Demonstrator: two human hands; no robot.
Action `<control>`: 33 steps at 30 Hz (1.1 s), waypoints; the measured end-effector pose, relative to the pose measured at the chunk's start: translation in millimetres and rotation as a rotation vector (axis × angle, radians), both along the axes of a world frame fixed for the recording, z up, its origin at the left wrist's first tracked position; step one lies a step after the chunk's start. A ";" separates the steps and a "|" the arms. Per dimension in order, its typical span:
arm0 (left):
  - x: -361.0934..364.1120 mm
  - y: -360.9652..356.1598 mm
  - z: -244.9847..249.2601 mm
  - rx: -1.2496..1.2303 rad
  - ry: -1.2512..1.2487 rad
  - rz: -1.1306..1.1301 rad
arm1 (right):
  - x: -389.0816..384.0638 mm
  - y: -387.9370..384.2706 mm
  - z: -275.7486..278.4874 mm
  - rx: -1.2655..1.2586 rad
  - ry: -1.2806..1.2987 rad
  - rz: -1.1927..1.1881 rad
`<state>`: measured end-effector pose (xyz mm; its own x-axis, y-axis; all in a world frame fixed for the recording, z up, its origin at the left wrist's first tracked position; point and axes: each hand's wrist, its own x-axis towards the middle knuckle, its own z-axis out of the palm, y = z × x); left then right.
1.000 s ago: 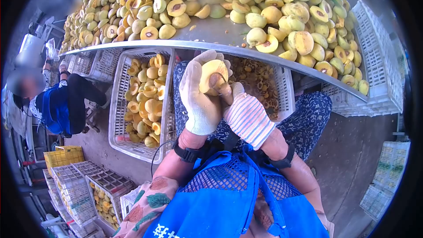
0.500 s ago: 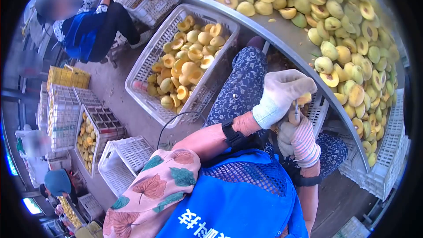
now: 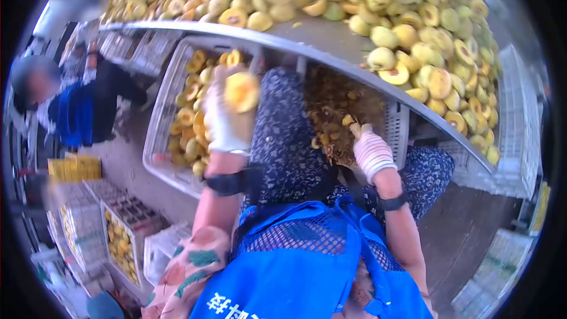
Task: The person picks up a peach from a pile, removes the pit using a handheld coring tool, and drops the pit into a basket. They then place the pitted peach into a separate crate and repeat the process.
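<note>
My left hand (image 3: 224, 121), in a white glove and blurred by motion, is closed on a peach half (image 3: 241, 92) with its orange cut face showing. It is over the right side of a white crate of peach halves (image 3: 186, 119). My right hand (image 3: 374, 152), in a striped glove, is closed and held low over a heap of peach pits (image 3: 331, 97) between my knees. A small yellowish piece (image 3: 349, 120), perhaps a pit, is at its fingertips. The metal pitting tool seen in this hand earlier is mostly hidden now.
A metal-edged table (image 3: 277, 40) piled with cut peaches (image 3: 437, 41) curves in front of me. White crates (image 3: 514, 165) stand on the right. At left, a co-worker in blue (image 3: 77, 112) sits near a yellow crate (image 3: 75, 168) and stacked crates of fruit (image 3: 121, 242).
My hands, together before, are now apart. The left has moved left with the peach half towards the crate; the right has moved slightly left over the pits. The view has turned right.
</note>
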<state>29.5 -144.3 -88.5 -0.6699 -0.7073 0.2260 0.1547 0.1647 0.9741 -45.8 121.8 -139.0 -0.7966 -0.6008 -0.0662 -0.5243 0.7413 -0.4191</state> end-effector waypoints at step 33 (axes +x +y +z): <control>-56.1 141.9 52.2 0.796 0.181 -0.476 | 18.0 -20.0 77.4 -0.349 0.011 -0.100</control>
<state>-26.6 -2.4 -36.3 -0.9298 -0.3601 -0.0767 0.1945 -0.6574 0.7280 -27.8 101.8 -61.6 -0.8520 -0.5050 0.1377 -0.4622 0.6024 -0.6508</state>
